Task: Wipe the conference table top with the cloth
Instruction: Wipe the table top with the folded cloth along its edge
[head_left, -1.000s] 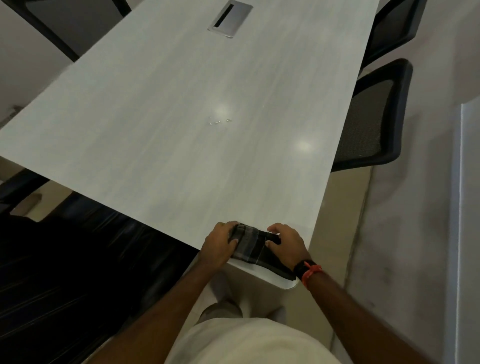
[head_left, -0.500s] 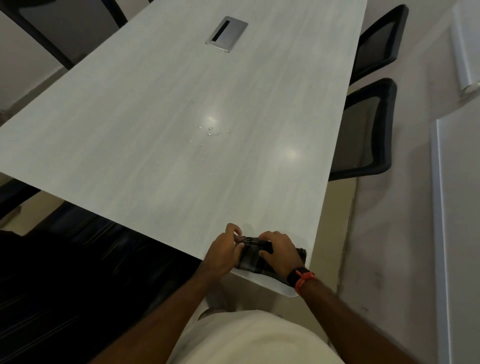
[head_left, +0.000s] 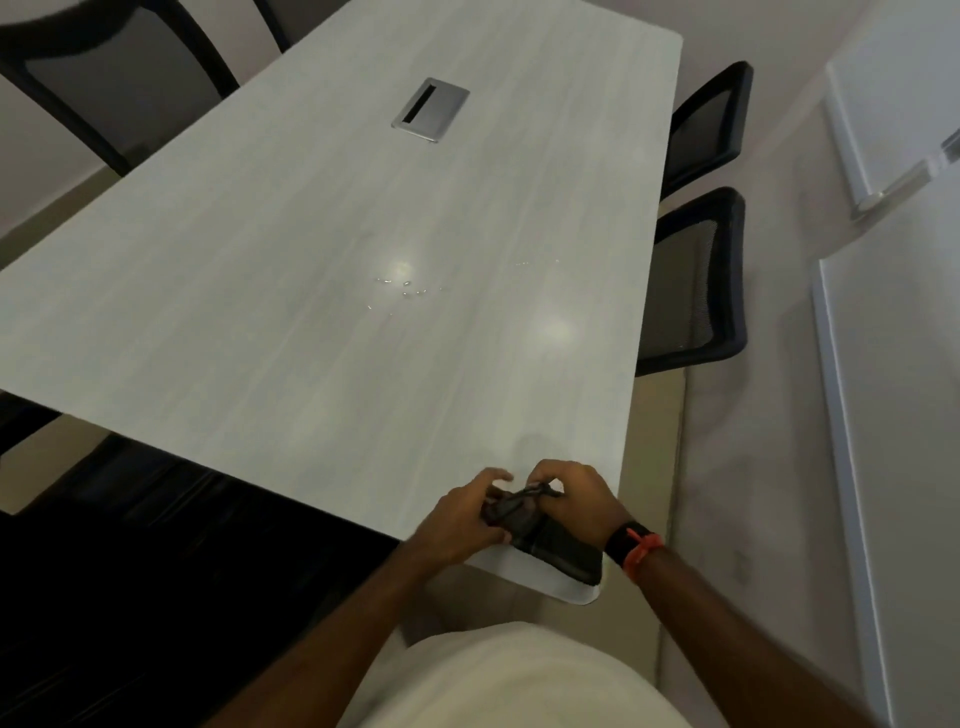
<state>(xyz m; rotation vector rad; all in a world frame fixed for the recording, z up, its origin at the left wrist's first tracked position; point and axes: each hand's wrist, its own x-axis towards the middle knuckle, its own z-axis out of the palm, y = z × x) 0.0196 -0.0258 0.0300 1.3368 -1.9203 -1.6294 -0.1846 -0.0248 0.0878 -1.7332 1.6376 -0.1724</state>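
A dark checked cloth (head_left: 540, 540) lies bunched on the near right corner of the pale grey conference table (head_left: 291, 270). My left hand (head_left: 460, 517) grips the cloth's left side. My right hand (head_left: 576, 501), with a black and orange wristband, pinches the cloth's upper edge. Both hands rest on the table top close to its front edge. A few water droplets (head_left: 408, 291) sit near the middle of the table, beside a bright light reflection.
A metal cable hatch (head_left: 430, 109) is set into the table's far part. Two black mesh chairs (head_left: 696, 280) stand along the right edge, another chair (head_left: 104, 83) at the far left. A dark chair (head_left: 130, 519) is tucked at the near left. White panels (head_left: 893, 415) line the right wall.
The cloth has gone from folded flat to bunched up between both hands. My view has tilted up, showing more of the table's far end.
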